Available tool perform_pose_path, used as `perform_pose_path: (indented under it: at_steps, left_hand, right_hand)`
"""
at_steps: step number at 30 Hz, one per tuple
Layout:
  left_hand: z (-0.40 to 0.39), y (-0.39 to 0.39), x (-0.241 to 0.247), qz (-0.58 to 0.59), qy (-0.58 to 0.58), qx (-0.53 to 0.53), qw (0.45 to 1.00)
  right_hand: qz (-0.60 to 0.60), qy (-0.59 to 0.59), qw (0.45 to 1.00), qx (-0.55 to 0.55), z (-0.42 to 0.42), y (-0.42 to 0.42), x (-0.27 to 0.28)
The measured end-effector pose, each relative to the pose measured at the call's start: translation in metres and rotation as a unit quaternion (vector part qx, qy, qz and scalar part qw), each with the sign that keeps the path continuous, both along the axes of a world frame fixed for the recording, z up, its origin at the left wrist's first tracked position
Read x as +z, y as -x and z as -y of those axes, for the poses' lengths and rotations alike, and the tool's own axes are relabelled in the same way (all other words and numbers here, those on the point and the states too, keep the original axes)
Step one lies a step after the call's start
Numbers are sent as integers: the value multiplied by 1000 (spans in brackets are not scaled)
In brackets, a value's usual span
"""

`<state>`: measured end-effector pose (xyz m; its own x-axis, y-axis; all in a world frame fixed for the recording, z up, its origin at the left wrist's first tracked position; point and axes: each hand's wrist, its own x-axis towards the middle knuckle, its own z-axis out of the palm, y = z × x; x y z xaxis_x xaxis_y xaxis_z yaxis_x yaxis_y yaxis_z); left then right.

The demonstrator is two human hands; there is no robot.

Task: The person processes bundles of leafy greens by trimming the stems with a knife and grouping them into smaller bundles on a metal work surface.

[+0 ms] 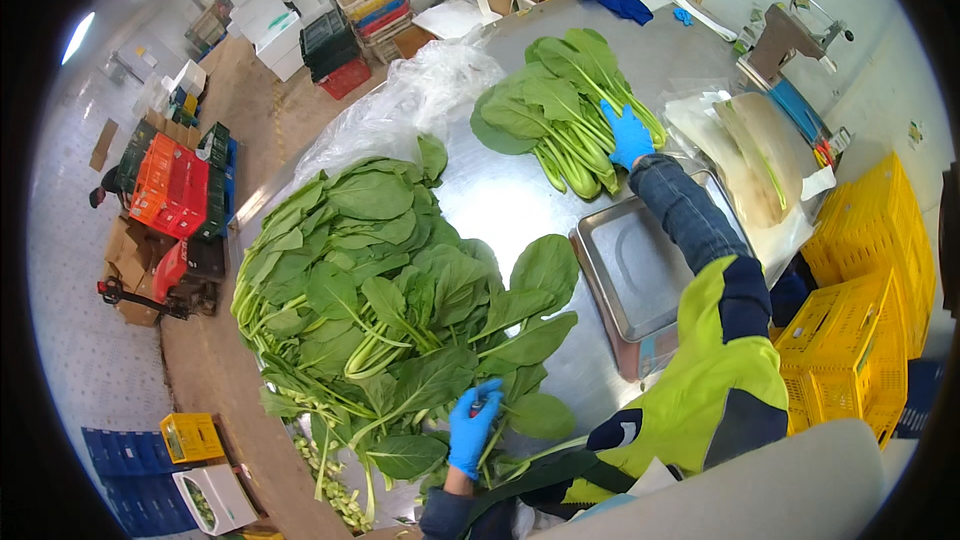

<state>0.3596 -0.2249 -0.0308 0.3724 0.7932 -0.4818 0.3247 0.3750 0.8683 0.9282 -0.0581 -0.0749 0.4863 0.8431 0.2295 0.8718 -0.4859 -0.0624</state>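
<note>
My right hand (628,133), in a blue glove, rests on the stems of a bunched pile of leafy greens (577,109) at the far side of the steel table; whether its fingers grip any stem cannot be told. Near the table's close edge, my left hand (474,420), also gloved in blue, curls around a small dark and red object (477,408), mostly hidden by the fingers. It is beside a large heap of loose leafy greens (375,262). Between the right forearm and this heap stands a scale with a steel tray (634,262). Cut stem ends (337,491) lie at the near left.
Clear plastic film (420,82) lies along the table's far left edge. Stacked yellow crates (847,345) stand at the right, near a bag sealer or similar device (787,45). Plastic bags (757,157) lie beyond the scale. A pallet truck (176,277) and crates stand on the floor at left.
</note>
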Motion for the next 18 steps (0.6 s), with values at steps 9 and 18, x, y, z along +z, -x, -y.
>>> perform_pose_path:
  at_steps: [9,18]
  left_hand:
    - [-38,49,-12,-17,-80,132,988]
    - [-43,172,-19,-87,-203,237,946]
  right_hand:
    - [-179,-149,953,193,106,56,67]
    - [-489,18,818,303,196,300,75]
